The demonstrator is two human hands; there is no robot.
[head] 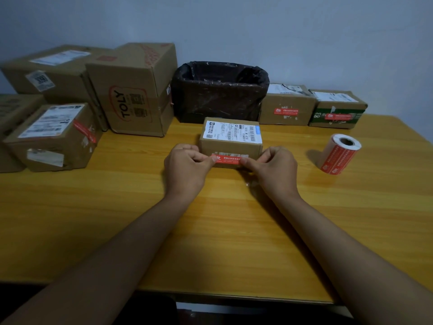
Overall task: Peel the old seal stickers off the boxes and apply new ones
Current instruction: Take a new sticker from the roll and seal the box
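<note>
Small cardboard box (230,141) at table (210,231) centre, shipping label up. Red seal sticker (227,159) across its near face, seemingly pressed flat, though blur hides the edges. Left hand (187,167) pinching the sticker's left end, fingers curled; right hand (269,167) pinching the right end. Sticker roll (339,154) standing to the right. Bag-lined bin (220,90) beyond, more boxes flanking.

box (138,95): "TOLY" | label (40,80): "3080" | green box (337,113): "83"
</note>
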